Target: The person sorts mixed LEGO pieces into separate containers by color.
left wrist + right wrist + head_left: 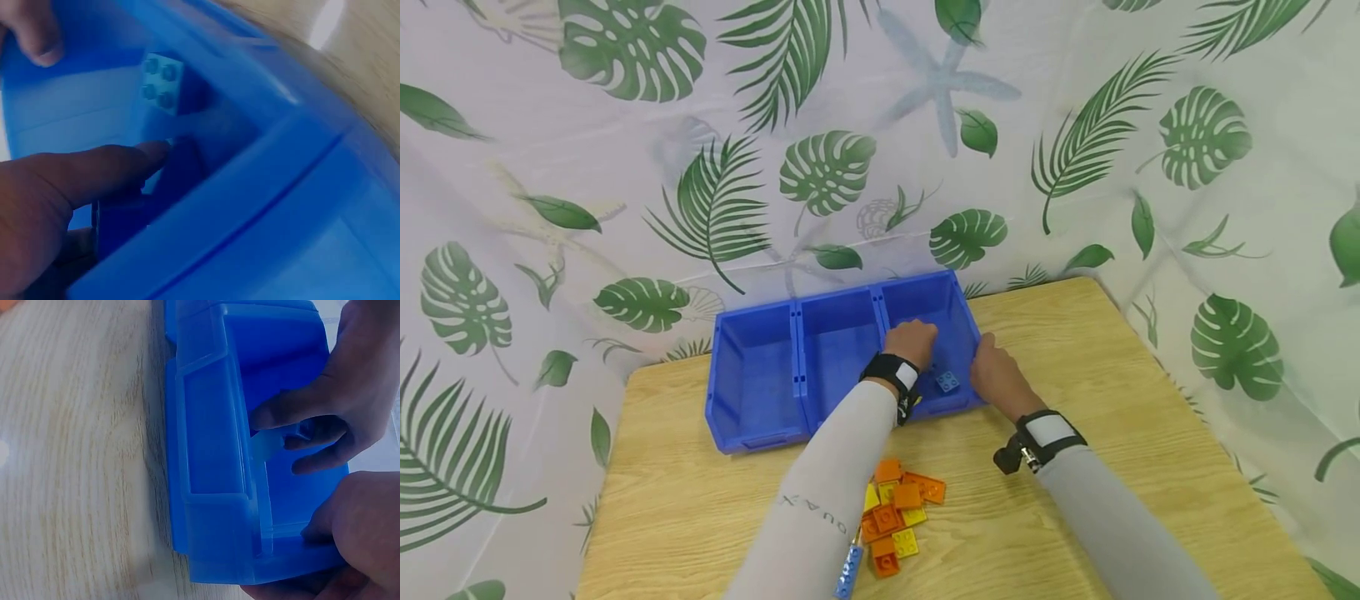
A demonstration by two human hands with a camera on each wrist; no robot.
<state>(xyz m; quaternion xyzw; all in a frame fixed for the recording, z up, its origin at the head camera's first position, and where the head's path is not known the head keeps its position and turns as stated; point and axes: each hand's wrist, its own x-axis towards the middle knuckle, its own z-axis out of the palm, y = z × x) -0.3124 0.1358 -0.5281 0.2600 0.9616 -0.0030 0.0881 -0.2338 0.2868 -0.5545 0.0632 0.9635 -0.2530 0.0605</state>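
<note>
My left hand (pixel 912 342) is down inside the right compartment of a blue three-part bin (pixel 760 440). In the left wrist view its thumb (pixel 106 169) touches dark blue bricks (pixel 178 169) lying in the shade of the divider. The fingers are spread and loosely bent in the right wrist view; what lies under them is partly hidden. Beside this hand, a light blue toy brick (pixel 947 382) with studs up rests on the compartment floor. My right hand (pixel 1000 375) grips the bin's right side wall, thumb inside and fingers outside.
Orange bricks (pixel 907 497) and yellow bricks (pixel 906 542) lie in a loose pile on the wooden table (pixel 685 500), before the bin. A long blue brick (pixel 848 572) lies by my left sleeve. Leaf-patterned cloth (pixel 850 92) hangs close behind the bin.
</note>
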